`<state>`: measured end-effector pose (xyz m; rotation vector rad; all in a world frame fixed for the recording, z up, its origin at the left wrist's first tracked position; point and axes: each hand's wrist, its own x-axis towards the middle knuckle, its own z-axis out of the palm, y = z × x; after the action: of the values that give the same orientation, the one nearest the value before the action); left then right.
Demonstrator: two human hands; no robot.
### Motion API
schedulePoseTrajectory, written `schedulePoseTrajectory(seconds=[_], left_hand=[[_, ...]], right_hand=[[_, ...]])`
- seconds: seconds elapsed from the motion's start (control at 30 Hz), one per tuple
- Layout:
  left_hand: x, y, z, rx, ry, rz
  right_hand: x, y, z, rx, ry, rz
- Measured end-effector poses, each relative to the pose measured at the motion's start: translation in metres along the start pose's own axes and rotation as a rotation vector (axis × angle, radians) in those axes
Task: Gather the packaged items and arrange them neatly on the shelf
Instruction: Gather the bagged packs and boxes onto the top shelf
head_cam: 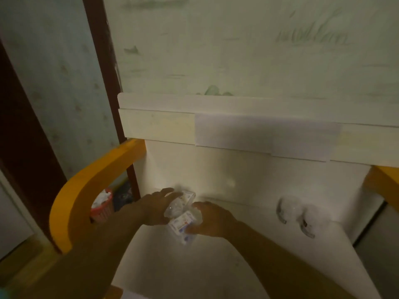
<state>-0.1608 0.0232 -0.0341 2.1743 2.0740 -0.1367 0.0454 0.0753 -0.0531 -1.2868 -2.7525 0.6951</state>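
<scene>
Head view, dim and blurred. A white shelf (216, 262) runs out ahead of the person, with a white back panel (216, 169) rising behind it and curved yellow side pieces (86, 190) at left and right.

Both forearms reach in from the bottom of the frame. Left hand (158, 209): fingers extended and slightly spread, laid over the left side of a cluster of clear packaged items (180, 214). Right hand (210, 220): fingers curled around the right side of the same cluster, thumb low by the printed label. The packets sit between the two hands, on the shelf close to the back panel, left of centre; how many there are cannot be told through the blur.

Well apart to the right, two more clear packets (295, 216) lie on the shelf near the back panel, just beside each other.

Below the left yellow piece, a red basket (102, 208) holding something white shows on the floor. Pale patterned wall (237, 50) above the shelf unit.
</scene>
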Motion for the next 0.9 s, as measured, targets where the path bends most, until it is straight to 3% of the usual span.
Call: schedulePoseTrajectory(seconds=[0.13, 0.63, 0.9], left_hand=[[0.014, -0.007, 0.005, -0.066, -0.073, 0.063], [0.010, -0.035, -0.015, -0.127, -0.018, 0.099], [0.024, 0.008, -0.086, -0.162, 0.092, 0.220]], right_hand=[[0.010, -0.023, 0.025, 0.039, 0.035, 0.079], [0.014, -0.040, 0.035, -0.165, 0.010, 0.053], [-0.020, 0.011, -0.065, -0.222, 0.144, 0.182]])
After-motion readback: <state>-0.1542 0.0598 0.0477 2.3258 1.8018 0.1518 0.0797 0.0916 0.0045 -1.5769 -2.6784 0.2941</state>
